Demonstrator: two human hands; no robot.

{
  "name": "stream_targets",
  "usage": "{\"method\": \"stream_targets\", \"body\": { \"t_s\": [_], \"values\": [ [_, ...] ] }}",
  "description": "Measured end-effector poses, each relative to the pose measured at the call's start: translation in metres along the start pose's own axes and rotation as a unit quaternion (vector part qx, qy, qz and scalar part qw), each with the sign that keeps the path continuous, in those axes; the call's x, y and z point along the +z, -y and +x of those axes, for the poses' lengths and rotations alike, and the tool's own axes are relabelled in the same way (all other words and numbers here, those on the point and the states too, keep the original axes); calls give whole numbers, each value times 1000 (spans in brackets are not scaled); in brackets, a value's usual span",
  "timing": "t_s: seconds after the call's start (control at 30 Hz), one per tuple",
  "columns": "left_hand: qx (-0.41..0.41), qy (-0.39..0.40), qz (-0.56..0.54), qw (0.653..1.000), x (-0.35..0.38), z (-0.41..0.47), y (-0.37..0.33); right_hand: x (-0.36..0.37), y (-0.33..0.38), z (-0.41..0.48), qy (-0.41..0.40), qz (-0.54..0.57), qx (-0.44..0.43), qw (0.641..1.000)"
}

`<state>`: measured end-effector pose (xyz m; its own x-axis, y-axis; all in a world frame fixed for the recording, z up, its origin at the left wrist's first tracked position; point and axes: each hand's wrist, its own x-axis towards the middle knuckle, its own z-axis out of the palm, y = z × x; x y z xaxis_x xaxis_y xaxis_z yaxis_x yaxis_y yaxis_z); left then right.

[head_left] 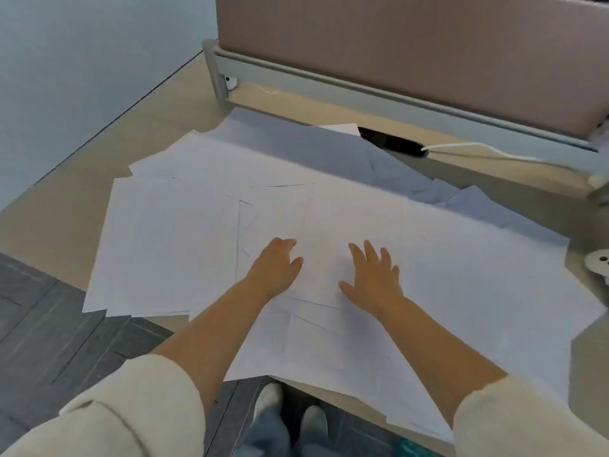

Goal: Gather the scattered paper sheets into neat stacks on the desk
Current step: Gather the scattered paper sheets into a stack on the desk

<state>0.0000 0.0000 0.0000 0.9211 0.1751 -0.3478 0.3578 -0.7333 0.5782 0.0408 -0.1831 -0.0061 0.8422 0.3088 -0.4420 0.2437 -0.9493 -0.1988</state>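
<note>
Several white paper sheets (184, 232) lie scattered and overlapping across the light wooden desk (66, 209), some hanging over its near edge. My left hand (276, 268) rests on the sheets near the middle, fingers loosely bent, holding nothing. My right hand (372, 278) lies flat beside it with fingers spread on the paper. A narrow gap of paper separates the two hands. Both forearms reach in from cream sleeves at the bottom.
A pink partition panel (412, 44) on a grey rail (362, 94) closes the desk's far side. A dark cable slot (392, 143) with a white cable (478, 148) sits behind the sheets. A white object (598, 265) stands at the right edge. Dark floor (49, 324) lies left.
</note>
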Motion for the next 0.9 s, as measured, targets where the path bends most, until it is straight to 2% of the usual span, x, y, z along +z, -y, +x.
{"method": "stream_targets", "body": {
  "t_s": [0.13,0.33,0.5,0.67,0.8,0.9],
  "values": [
    [-71,21,-61,995,8,8,-5,12,-7,-2,39,18,29,999],
    [-155,-14,-129,979,13,28,-10,17,-9,-3,16,7,17,1000],
    [-90,-42,-33,994,13,29,-7,11,-22,-3,-83,71,32,994],
    [-71,-74,-58,993,5,25,-5,3,-41,1,-117,125,103,980],
    [-106,-28,-166,980,0,18,3,0,-46,4,-124,159,130,971],
    [-156,50,-280,946,-2,12,9,0,-48,5,-131,182,155,962]
  ]
}}
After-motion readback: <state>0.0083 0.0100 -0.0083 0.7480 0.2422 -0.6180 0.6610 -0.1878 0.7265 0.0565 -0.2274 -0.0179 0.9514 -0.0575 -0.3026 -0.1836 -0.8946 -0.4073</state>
